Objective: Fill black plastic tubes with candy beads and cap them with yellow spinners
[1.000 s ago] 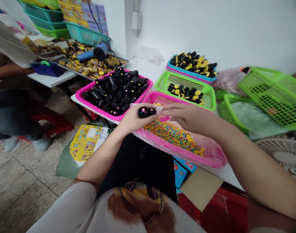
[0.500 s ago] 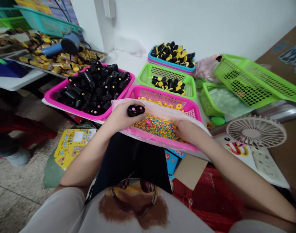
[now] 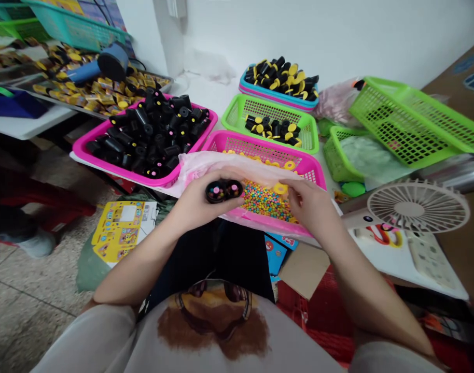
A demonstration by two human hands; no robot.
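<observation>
My left hand (image 3: 196, 204) is closed around two black plastic tubes (image 3: 218, 198) held side by side. Their open ends face up, showing pink tips in the middle and small coloured bits inside. At the fingertips of my right hand (image 3: 309, 202) is a round yellow cap (image 3: 280, 188) with a hole in its centre. Beneath both hands, many tiny coloured beads (image 3: 260, 203) lie on a plastic sheet (image 3: 200, 161) spread over the near part of a pink basket (image 3: 318, 176). More yellow caps (image 3: 289, 165) show in the basket beyond the sheet.
A pink tray (image 3: 79, 147) piled with black tubes stands at left. Behind are a green basket (image 3: 309, 127) and a blue tray (image 3: 242, 85), both holding yellow-capped tubes. To the right are a tilted green basket (image 3: 400, 119) and a small fan (image 3: 418, 207).
My right hand has come up from the basket, now with a yellow cap at its fingertips. The tubes in my left hand have moved slightly right and their open ends show more fully.
</observation>
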